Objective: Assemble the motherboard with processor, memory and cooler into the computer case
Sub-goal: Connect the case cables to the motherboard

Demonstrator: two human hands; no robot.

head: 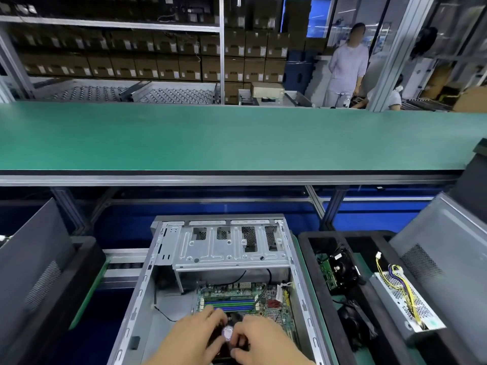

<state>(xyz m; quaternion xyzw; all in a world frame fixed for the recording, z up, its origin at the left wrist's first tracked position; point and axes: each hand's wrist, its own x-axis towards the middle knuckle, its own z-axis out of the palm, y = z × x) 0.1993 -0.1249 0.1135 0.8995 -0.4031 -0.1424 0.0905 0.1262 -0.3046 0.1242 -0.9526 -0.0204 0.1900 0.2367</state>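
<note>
Case, a boxy grey sheet-metal shell with stamped ribs and sharp punched edges, lies open on its side. Board, flat green laminate with glossy blue and green slots, sits on its floor. Both hands curl round the cooler, a round black fan with a shiny hub: left, right. Uneven pressing could tilt it or flex the board; loose black wires nearby might snag.

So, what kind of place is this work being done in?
Most likely a computer assembly line in a factory. An open computer case sits at a workstation beside a long green conveyor belt, racks of stacked cardboard boxes stand behind, and a tray holds parts.
</note>
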